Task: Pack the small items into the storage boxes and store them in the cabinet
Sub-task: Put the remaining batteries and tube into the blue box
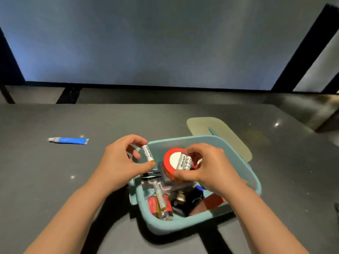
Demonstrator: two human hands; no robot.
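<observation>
Single head-worn wide-angle view, looks forward and down from above person's forearms. Close on light blue plastic storage box (244,173) at lower centre; dark grey glossy tabletop (55,171) fills midfield; pale wall behind. No second view.

Dark grey table (55,180), smooth and faintly glossy, with small glints of light toward the right. Resting on it at front centre, a light blue storage box (244,167), open at the top and crowded with small items. Just behind the box at its far right corner, lying flat, a pale green lid (207,125) with a slot-like handle, partly overlapped by the box rim. Well apart on the left, a blue tube (68,140) lying on its side, white cap pointing left. Scattered tiny white specks here and there.
</observation>
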